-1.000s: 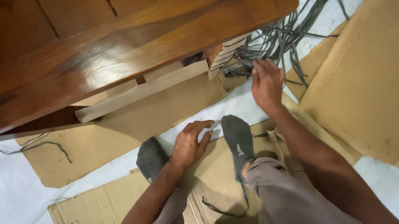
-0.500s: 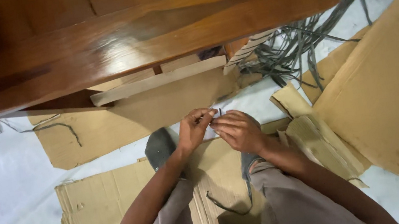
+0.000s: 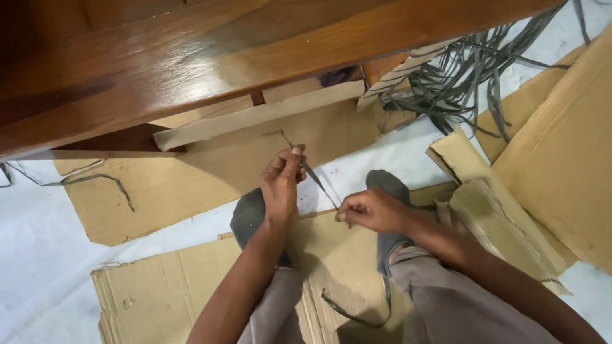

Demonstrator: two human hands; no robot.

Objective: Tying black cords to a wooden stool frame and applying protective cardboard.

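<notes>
I sit on the floor with both legs stretched forward, feet in grey socks (image 3: 251,214). My left hand (image 3: 281,181) is raised a little, pinching the upper end of a thin grey strip (image 3: 316,179). My right hand (image 3: 371,209) pinches the same strip lower down, just in front of my right foot. The strip runs taut and slanted between the two hands. Its tail hangs down and curls over the cardboard (image 3: 356,316) between my knees.
A dark polished wooden table (image 3: 221,39) overhangs just ahead, with a pale wooden slat (image 3: 257,116) under it. A tangle of grey strips (image 3: 468,67) lies at the right. Flattened cardboard sheets (image 3: 610,151) cover the white floor sheet (image 3: 6,273).
My right hand drew back from the tangle of strips to meet my left hand over my feet. Both hands now hold one strip, and the left hand has lifted.
</notes>
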